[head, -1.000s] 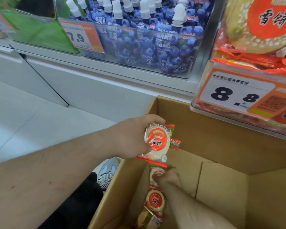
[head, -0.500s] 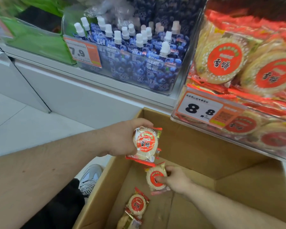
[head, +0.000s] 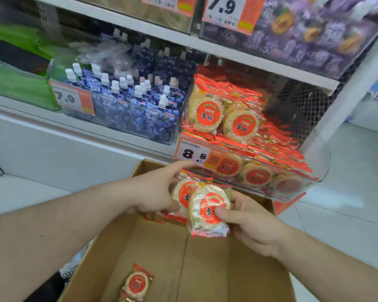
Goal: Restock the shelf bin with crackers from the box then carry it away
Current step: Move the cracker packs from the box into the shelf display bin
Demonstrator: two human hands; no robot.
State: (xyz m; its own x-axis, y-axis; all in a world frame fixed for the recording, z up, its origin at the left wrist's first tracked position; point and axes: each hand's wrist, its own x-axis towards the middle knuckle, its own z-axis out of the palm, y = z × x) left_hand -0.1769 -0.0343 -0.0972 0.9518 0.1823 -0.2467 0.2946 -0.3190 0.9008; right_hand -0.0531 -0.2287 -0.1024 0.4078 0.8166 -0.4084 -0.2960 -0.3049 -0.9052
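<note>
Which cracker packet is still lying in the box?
The lone cracker packet on the cardboard box floor; the other two are held in the hands, above it.

White tiled floor (head: 345, 192), metal shelving (head: 205, 45)

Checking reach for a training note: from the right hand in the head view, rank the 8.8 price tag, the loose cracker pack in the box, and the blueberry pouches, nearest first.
From the right hand:
1. 8.8 price tag, just above-left, on the bin front.
2. Loose cracker pack, below-left on the box floor.
3. Blueberry pouches, far upper left on the shelf.
</note>
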